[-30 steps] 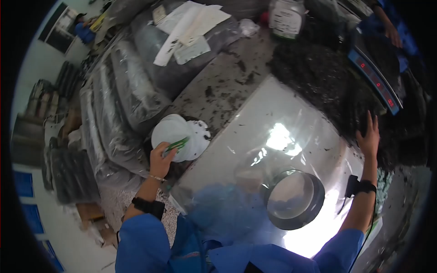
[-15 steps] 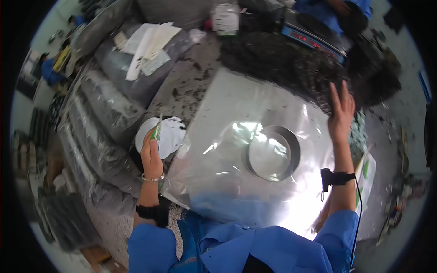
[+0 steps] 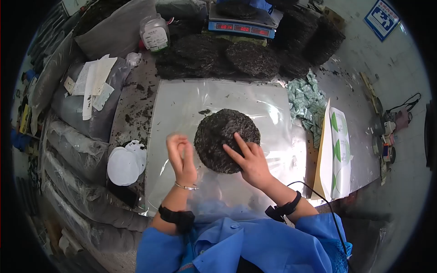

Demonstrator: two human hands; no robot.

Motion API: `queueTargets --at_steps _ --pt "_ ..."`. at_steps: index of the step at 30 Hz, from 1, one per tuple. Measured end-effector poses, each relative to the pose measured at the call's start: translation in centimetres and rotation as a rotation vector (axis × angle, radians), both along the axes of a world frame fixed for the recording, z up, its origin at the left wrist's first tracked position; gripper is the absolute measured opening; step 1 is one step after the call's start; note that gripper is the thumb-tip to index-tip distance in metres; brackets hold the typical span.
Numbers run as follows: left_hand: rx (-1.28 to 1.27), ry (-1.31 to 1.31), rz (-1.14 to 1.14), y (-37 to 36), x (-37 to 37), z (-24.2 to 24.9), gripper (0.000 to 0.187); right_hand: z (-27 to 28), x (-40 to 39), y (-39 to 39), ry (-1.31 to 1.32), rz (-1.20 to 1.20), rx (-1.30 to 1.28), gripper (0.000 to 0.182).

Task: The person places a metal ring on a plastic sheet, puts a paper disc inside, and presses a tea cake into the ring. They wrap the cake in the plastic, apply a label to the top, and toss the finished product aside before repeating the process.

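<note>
A round dark disc of dried seaweed (image 3: 214, 150) lies over the middle of the clear plastic sheeting (image 3: 177, 104) in front of me. My right hand (image 3: 252, 166) rests on the disc's right side, index and middle fingers stretched out and spread across its top. Just left of the disc, my left hand (image 3: 181, 159) is raised with loosely curled fingers, a gap between thumb and fingers, and nothing visible in them. The round metal ring from the earlier view does not show now; the disc covers that area.
More seaweed discs (image 3: 252, 59) line the back, before a digital scale (image 3: 241, 28) and a plastic jar (image 3: 154, 34). Small green-white sachets (image 3: 305, 100) are heaped at right, behind a white-green printed bag (image 3: 339, 154). White paper rounds (image 3: 123, 167) lie at left beside plastic-wrapped bundles (image 3: 75, 136).
My right hand has come from the pile at the back to the middle, where a seaweed disc now lies. The left hand moved right; the green-white packet it held no longer shows.
</note>
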State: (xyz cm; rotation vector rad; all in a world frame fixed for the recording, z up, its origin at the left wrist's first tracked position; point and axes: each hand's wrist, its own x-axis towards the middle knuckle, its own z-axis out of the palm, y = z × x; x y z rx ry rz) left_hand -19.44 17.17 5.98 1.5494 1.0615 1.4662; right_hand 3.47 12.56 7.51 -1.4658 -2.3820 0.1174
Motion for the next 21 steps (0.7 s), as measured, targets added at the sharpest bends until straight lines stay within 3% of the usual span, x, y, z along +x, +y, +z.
queueTargets --at_steps 1,2,4,6,7,8,9,11,14,15,16,18,19,20,21 --pt "-0.146 0.08 -0.132 1.2 -0.1 1.7 0.052 -0.7 0.5 0.3 -0.021 0.031 -0.136 0.089" --pt "-0.168 0.485 -0.348 2.8 0.5 4.4 0.085 -0.1 0.9 0.7 -0.018 0.023 -0.149 0.089" --pt "-0.026 1.017 -0.427 4.8 1.7 4.6 0.112 2.7 2.4 2.6 0.287 0.148 -0.473 0.09" --pt "-0.127 1.133 -0.485 6.8 3.3 5.0 0.12 3.8 3.1 5.2 0.438 0.164 -0.608 0.091" --pt "-0.22 1.247 -0.521 7.1 4.2 4.8 0.128 4.6 2.2 6.3 0.218 0.049 -0.676 0.095" --pt "-0.237 1.246 -0.542 7.2 5.1 4.2 0.128 4.7 1.0 7.6 -0.006 -0.053 -0.735 0.098" --pt "-0.235 1.329 -0.513 7.0 5.7 3.5 0.129 3.9 0.0 8.5 0.006 -0.058 -0.76 0.098" --pt "-0.259 1.434 -0.471 7.3 6.9 2.2 0.128 1.7 -1.4 10.3 -0.368 -0.089 -0.726 0.107" --pt "-0.283 1.501 -0.502 7.2 8.1 -4.4 0.123 -4.1 -1.0 9.7 -0.503 0.008 -0.574 0.114" --pt "-0.442 1.563 -0.545 8.2 9.2 -4.1 0.12 -6.9 -1.3 10.0 -0.482 -0.091 -0.569 0.109" --pt "-0.426 1.551 -0.54 8.9 9.6 -3.3 0.12 -10.0 -1.1 10.1 -0.473 -0.17 -0.571 0.094" --pt "-0.572 1.552 -0.651 8.5 9.2 -1.0 0.122 -4.8 -0.7 9.8 -0.371 -0.006 -0.623 0.088" --pt "-0.459 1.568 -0.587 7.8 8.9 -1.8 0.123 -5.4 -0.7 9.0 -0.325 -0.046 -0.635 0.093" --pt "-0.413 1.521 -0.526 7.2 8.7 -1.4 0.107 -5.9 -0.5 8.9 -0.286 -0.09 -0.616 0.097" --pt "-0.42 1.449 -0.562 7.4 8.2 0.3 0.098 -2.3 -0.3 8.7 -0.254 -0.09 -0.64 0.093"
